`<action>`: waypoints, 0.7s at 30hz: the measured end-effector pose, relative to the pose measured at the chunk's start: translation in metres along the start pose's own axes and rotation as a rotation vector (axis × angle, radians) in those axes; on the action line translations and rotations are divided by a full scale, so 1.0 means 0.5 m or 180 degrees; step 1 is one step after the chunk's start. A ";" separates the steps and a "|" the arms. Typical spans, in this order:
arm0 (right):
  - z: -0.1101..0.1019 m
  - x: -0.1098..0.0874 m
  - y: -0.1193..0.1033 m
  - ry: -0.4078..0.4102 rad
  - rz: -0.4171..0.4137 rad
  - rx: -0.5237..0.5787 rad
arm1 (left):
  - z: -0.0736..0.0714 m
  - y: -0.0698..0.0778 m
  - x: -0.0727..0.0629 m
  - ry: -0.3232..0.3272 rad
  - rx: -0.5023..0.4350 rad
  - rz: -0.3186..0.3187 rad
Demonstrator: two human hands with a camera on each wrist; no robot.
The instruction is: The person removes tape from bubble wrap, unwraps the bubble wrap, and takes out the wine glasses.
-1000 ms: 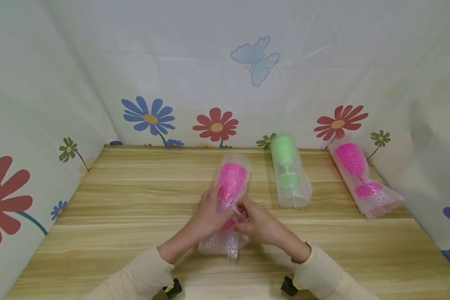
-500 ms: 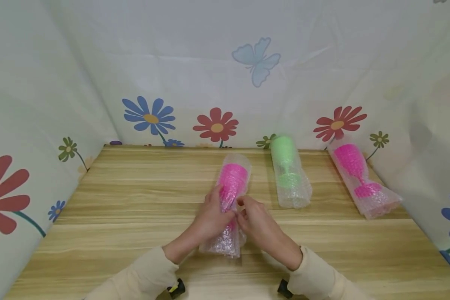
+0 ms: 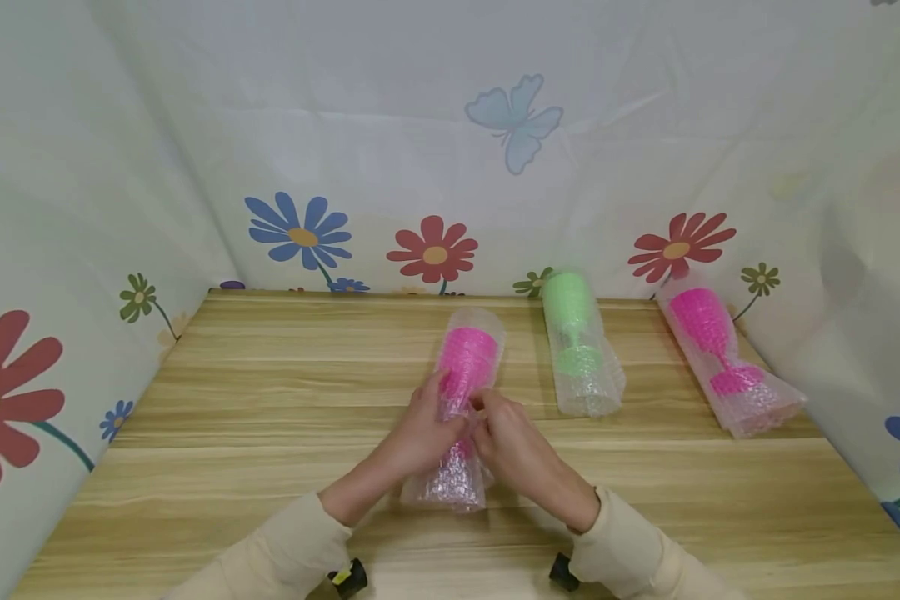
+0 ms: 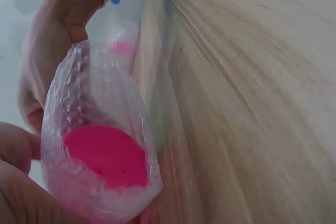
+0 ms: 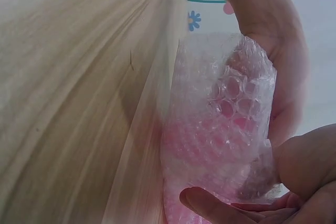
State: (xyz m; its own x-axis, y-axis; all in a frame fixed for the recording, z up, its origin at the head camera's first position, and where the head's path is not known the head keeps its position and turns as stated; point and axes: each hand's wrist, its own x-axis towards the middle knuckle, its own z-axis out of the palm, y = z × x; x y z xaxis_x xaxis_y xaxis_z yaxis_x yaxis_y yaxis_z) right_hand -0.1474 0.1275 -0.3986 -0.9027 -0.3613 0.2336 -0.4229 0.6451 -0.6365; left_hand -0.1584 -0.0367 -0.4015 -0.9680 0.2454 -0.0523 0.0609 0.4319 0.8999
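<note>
A pink goblet (image 3: 468,352) in bubble wrap (image 3: 450,490) lies lengthwise at the middle of the table, cup end away from me. My left hand (image 3: 422,435) grips it from the left around its narrow middle, thumb on top. On the other side my right hand (image 3: 523,446) pinches the wrap near the stem, fingertips close to the left thumb. In the left wrist view, the near end of the wrap gapes around the flat pink base (image 4: 110,156). The right wrist view has the right hand's fingers (image 5: 210,205) beside the cloudy wrap.
Right of my hands lies a green goblet (image 3: 568,300) in bubble wrap, and farther right another wrapped pink goblet (image 3: 701,321). Both are near the back edge of the wood-grain table (image 3: 270,375). A flower-printed cloth (image 3: 390,150) walls the back and sides.
The right hand's fingers have drawn in and come nearer the left thumb, pinching the wrap at the stem. A loose strip at the near end no longer sticks out. The other two goblets stay put.
</note>
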 end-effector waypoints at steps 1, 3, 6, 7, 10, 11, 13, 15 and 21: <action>0.000 0.000 0.000 -0.0011 0.0028 0.0033 | -0.003 -0.001 -0.001 -0.0034 -0.0068 -0.0011; -0.001 0.000 -0.001 -0.0051 0.0106 0.0122 | -0.008 -0.002 -0.002 -0.0086 -0.0214 -0.0035; -0.001 0.002 -0.002 -0.0084 0.0180 0.0162 | -0.012 -0.002 -0.005 -0.0112 -0.0362 -0.0141; -0.001 0.003 -0.002 -0.0082 0.0194 0.0149 | -0.012 -0.001 -0.005 -0.0103 -0.0383 -0.0169; -0.001 0.006 -0.003 -0.0036 0.0145 -0.0030 | -0.010 0.000 -0.005 -0.0033 -0.0394 -0.0178; 0.000 0.006 -0.003 -0.0022 0.0126 -0.0104 | -0.010 0.002 -0.005 -0.0009 -0.0404 -0.0191; 0.000 0.006 -0.004 0.0011 0.0080 -0.0211 | -0.008 0.003 -0.004 0.0037 -0.0393 -0.0198; 0.002 0.007 -0.004 0.0034 0.0052 -0.0275 | -0.006 0.004 -0.004 0.0076 -0.0401 -0.0186; 0.007 0.008 -0.005 0.0034 -0.0013 -0.0335 | -0.004 0.003 -0.004 0.0149 -0.0414 -0.0114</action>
State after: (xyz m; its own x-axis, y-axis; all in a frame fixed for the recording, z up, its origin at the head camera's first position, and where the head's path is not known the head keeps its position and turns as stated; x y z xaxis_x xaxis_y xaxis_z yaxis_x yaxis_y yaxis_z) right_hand -0.1495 0.1220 -0.3989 -0.9015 -0.3573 0.2441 -0.4320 0.7109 -0.5549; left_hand -0.1567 -0.0382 -0.3990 -0.9794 0.1899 -0.0681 -0.0032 0.3227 0.9465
